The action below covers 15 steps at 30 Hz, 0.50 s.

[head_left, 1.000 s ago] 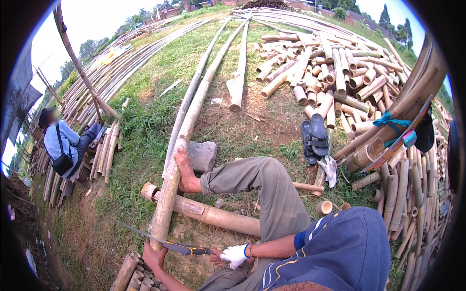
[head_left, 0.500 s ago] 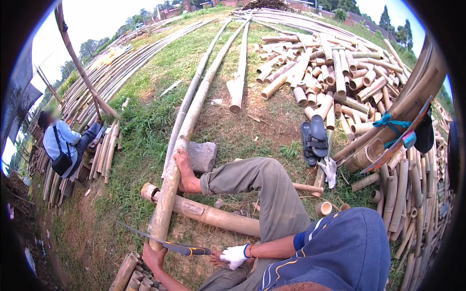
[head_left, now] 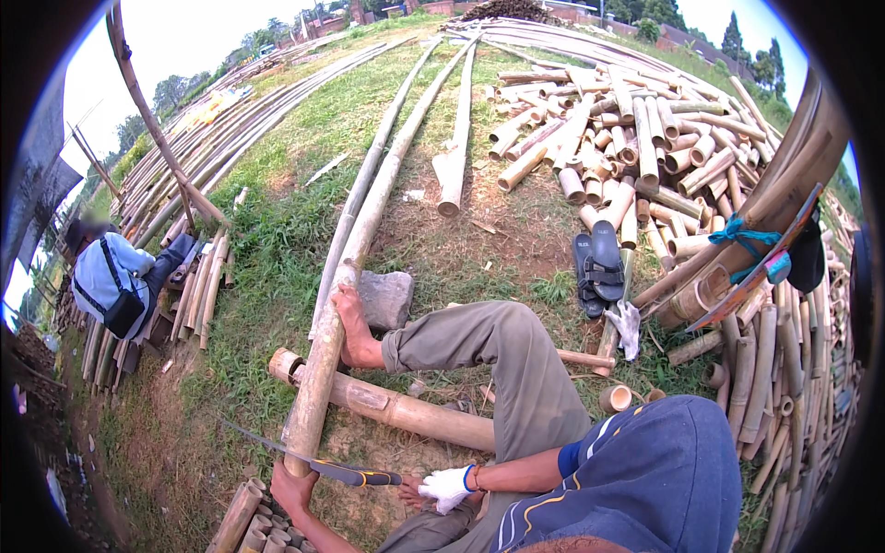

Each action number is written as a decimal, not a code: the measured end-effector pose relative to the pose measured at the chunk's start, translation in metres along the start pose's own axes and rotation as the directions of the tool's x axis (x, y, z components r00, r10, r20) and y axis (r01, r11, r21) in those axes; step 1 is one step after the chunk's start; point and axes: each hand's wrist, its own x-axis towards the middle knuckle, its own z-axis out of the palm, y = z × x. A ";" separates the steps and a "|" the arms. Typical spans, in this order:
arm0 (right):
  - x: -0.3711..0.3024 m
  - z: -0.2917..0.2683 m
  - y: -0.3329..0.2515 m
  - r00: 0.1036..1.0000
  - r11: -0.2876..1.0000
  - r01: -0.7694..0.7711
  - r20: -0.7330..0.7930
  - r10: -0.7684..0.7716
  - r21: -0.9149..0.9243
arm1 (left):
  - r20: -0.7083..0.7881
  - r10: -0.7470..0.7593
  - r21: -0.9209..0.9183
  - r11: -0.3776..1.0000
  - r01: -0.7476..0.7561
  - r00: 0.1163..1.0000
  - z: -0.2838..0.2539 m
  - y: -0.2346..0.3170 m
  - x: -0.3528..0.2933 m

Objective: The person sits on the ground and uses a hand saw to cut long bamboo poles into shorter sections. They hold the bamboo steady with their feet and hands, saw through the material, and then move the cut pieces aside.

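Observation:
A long bamboo pole point(head_left: 313, 412) slants toward me, resting across a thicker bamboo log point(head_left: 415, 413). My bare left hand point(head_left: 293, 486) is wrapped round the pole's near end. A hand saw point(head_left: 348, 474) with a black and yellow handle lies across the pole just above that hand, its thin blade sticking out to the left. My right hand point(head_left: 446, 487), in a white glove, rests just right of the handle's end, apart from it, beside the toes of my tucked foot point(head_left: 410, 491). My other bare foot point(head_left: 355, 327) presses on the pole farther up.
A grey stone block point(head_left: 385, 300) sits beside the pole. Black sandals point(head_left: 599, 267) and a white glove point(head_left: 626, 329) lie to the right, before a heap of cut bamboo pieces point(head_left: 636, 138). More pieces point(head_left: 244, 521) stand at the lower left. A person point(head_left: 115, 281) sits at far left.
The seated person at far left has leaned slightly lower. My hands, the saw and the pole stay practically where they were.

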 end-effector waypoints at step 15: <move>0.001 -0.001 -0.001 1.000 0.999 0.003 0.006 -0.004 0.039 | 0.032 -0.012 0.021 1.000 0.011 0.999 0.003 -0.007 0.003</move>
